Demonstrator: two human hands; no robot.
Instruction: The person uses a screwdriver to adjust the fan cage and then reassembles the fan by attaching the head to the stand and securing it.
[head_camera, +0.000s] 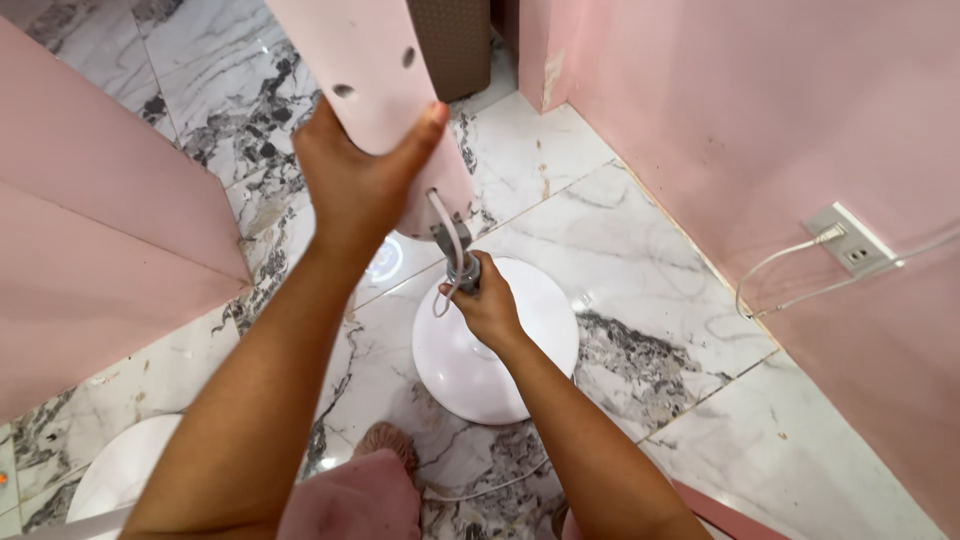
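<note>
In the middle of the frame, over the marble floor, the left hand wraps its fingers round the pink fan body, and the right hand is closed on the grey pole above the round white base. Looks top-heavy but stiff, so grabbing low on the pole seems smart.

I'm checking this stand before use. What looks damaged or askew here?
The pink upper body, held by the left hand, tilts off the pole that the right hand grips above the round white base. No breakage shows.
</note>
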